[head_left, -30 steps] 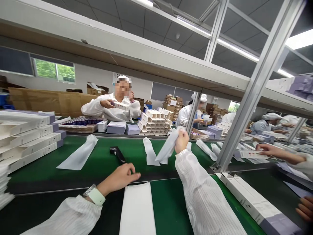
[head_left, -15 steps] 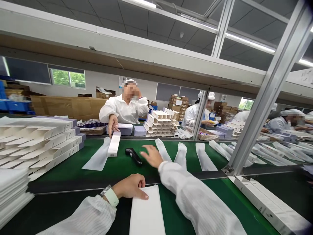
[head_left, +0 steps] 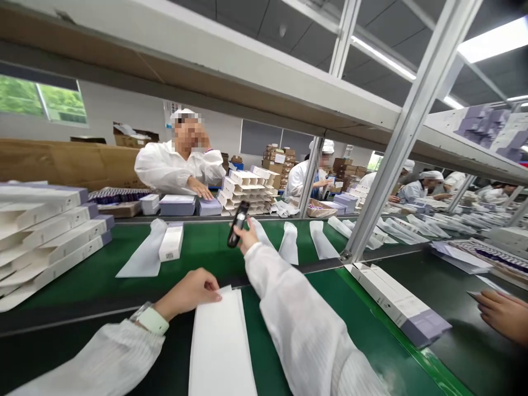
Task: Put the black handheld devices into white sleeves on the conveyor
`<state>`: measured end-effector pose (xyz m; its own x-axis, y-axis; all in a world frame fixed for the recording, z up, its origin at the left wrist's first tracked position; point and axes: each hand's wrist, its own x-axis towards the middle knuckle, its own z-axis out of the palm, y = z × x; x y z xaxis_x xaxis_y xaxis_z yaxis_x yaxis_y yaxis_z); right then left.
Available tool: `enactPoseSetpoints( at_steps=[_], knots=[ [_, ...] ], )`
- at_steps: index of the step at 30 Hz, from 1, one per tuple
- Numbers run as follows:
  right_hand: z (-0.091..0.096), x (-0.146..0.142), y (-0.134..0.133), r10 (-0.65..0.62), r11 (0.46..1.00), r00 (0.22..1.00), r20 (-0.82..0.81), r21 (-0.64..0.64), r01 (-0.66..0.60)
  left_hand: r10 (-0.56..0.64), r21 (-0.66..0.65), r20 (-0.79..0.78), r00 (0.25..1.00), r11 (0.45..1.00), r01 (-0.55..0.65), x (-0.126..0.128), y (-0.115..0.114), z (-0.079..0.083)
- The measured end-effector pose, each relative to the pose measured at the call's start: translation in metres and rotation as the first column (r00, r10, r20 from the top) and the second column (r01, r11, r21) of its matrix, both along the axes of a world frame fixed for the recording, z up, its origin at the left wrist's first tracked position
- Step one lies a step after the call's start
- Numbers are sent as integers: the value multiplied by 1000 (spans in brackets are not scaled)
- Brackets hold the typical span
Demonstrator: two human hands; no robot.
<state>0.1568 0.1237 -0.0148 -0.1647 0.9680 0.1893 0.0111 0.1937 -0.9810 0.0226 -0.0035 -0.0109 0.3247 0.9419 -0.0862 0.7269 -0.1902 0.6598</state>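
Note:
My right hand (head_left: 248,236) is closed round a black handheld device (head_left: 238,224), held upright above the green belt; its exact kind is unclear. In front of me lies a stack of flat white foam sleeves (head_left: 220,346). The fingers of my left hand (head_left: 193,291) pinch the top sleeve at its far edge. Across the belt, a translucent sleeve (head_left: 144,253) lies beside a small white box (head_left: 171,242). More translucent sleeves (head_left: 289,245) are spread to the right of my right hand.
Open white cartons (head_left: 53,236) are stacked at left. Long boxes (head_left: 396,302) lie at right, near another person's hand (head_left: 503,313). A metal post (head_left: 396,137) and an overhead shelf (head_left: 247,82) frame the belt (head_left: 210,242). A co-worker (head_left: 181,159) sits opposite.
My right hand has taken the black device off the belt and raised it. My left hand now pinches the sleeve's edge. The co-worker's hand has left the small box. The view has swung right.

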Motion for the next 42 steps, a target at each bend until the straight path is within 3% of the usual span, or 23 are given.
enactPoseSetpoints(
  at_steps=[2,4,7,9,12,13,15,17,20,26,31,42],
  knots=[
    [18,21,-7,105,994,946,-307,-4,-112,20,48,-14,1000,999,-19,3,-3,6],
    [32,38,-18,177,982,882,-436,13,-190,30,88,-8,1000,996,-29,5,-6,8],
    [42,51,-38,225,971,896,-382,15,-238,-2,155,-38,999,988,8,7,-11,7],
    [41,52,-49,230,970,919,-319,2,-242,-60,276,-108,992,957,88,9,-13,6],
    [35,47,-59,224,972,939,-260,-8,-234,-71,522,-267,961,827,206,11,-15,2],
    [33,46,-61,220,973,944,-247,-12,-230,-61,565,-315,947,790,238,12,-15,0],
    [30,43,-63,212,975,950,-228,-19,-222,-54,578,-380,924,766,282,14,-16,-4],
    [27,42,-64,209,975,955,-210,-28,-219,-65,554,-405,912,776,301,16,-16,-7],
    [23,41,-62,211,974,953,-217,-39,-224,-9,541,-374,927,810,226,18,-17,-11],
    [18,41,-58,163,981,967,-195,-71,-180,14,385,-110,994,922,30,12,-18,-11],
    [19,33,-65,159,983,958,-239,-48,-175,23,430,-18,1000,903,-13,10,-16,-10],
    [18,28,-67,146,987,957,-253,-25,-157,-19,389,94,995,921,-20,13,-21,-4]
  ],
)
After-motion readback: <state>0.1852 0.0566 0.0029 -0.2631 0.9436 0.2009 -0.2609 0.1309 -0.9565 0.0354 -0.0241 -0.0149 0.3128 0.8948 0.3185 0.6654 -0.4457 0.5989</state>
